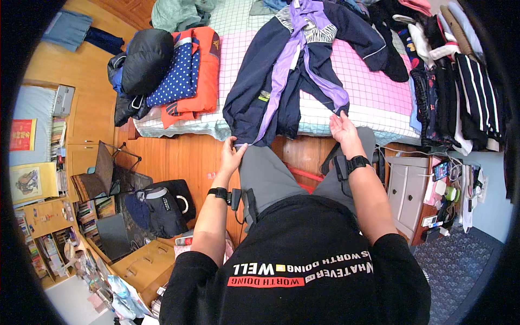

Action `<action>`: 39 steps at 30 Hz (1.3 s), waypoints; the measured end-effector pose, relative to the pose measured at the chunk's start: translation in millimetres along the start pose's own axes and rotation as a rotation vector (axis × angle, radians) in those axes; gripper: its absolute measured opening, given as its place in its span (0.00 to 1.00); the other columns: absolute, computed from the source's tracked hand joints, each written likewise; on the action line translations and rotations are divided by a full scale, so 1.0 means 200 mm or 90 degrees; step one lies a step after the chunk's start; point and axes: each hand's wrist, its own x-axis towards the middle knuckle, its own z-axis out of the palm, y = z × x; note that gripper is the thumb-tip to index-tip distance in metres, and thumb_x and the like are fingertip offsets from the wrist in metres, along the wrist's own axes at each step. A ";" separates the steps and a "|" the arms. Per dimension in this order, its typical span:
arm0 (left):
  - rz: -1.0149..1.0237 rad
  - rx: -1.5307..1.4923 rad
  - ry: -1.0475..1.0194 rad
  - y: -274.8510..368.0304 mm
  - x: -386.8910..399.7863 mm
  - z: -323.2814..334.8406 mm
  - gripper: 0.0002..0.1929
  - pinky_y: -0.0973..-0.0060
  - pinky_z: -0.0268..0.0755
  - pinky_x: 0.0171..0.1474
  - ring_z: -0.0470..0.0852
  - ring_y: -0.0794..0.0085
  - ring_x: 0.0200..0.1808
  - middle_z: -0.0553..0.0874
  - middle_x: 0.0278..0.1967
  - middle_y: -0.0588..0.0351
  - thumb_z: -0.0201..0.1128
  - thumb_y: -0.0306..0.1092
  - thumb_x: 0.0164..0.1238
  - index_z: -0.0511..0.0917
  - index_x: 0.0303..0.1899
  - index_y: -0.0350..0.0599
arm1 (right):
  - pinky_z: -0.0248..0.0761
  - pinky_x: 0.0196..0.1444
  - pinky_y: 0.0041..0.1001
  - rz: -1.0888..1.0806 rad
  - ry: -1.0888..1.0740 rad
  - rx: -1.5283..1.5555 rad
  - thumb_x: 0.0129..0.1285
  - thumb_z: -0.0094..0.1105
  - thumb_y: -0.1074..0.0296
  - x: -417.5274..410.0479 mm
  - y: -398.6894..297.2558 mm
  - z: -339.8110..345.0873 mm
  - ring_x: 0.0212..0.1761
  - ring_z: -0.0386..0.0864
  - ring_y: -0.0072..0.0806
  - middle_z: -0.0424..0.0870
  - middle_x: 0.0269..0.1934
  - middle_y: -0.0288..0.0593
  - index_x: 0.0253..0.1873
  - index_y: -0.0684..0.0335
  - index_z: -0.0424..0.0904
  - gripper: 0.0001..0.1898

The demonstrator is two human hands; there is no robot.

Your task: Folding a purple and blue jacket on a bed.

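Note:
A dark navy jacket (252,77) with a purple lining and zebra-print panels lies spread open on the bed, its lower hem towards me. My left hand (232,157) pinches the hem's left corner between thumb and fingers, just past the bed's edge. The opposite front corner, with its purple edging, is pinched in my right hand (343,126). Black straps with small devices circle both wrists. Over the checked bedspread (369,87), one dark sleeve stretches out to the right.
At the bed's left stand folded orange clothing (209,69), a blue polka-dot garment (176,75) and a black puffer jacket (148,61). Stacked clothes (479,97) line the right side. A folding chair (99,174) and a dark backpack (162,209) are on the left, a grey cabinet (408,191) on the right.

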 end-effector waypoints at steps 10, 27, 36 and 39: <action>0.125 0.279 -0.067 0.21 -0.04 -0.14 0.11 0.64 0.72 0.46 0.79 0.54 0.43 0.79 0.41 0.46 0.69 0.33 0.60 0.76 0.38 0.40 | 0.75 0.38 0.25 -0.077 -0.003 0.036 0.68 0.59 0.69 0.08 -0.11 0.04 0.38 0.80 0.29 0.80 0.39 0.39 0.48 0.64 0.73 0.09; 0.082 -0.455 0.412 0.41 0.26 -0.73 0.10 0.78 0.71 0.44 0.77 0.79 0.39 0.79 0.38 0.60 0.53 0.39 0.77 0.70 0.44 0.42 | 0.69 0.41 0.23 -0.401 -0.357 0.198 0.69 0.56 0.72 -0.79 -1.22 -0.48 0.36 0.75 0.25 0.78 0.35 0.40 0.57 0.70 0.73 0.14; -0.258 -0.494 0.131 0.31 0.07 -0.55 0.16 0.74 0.78 0.43 0.84 0.72 0.39 0.84 0.39 0.54 0.68 0.29 0.63 0.77 0.49 0.35 | 0.68 0.22 0.16 -0.568 0.204 -0.152 0.67 0.63 0.66 -0.56 -0.75 -0.99 0.23 0.75 0.18 0.79 0.27 0.34 0.41 0.66 0.80 0.08; -0.257 -0.399 0.147 0.20 -0.01 -0.55 0.14 0.75 0.77 0.44 0.83 0.73 0.41 0.85 0.41 0.56 0.64 0.32 0.68 0.77 0.50 0.37 | 0.59 0.20 0.16 -0.611 0.288 -0.289 0.69 0.61 0.62 -0.49 -0.74 -1.15 0.21 0.70 0.14 0.76 0.25 0.33 0.35 0.65 0.78 0.12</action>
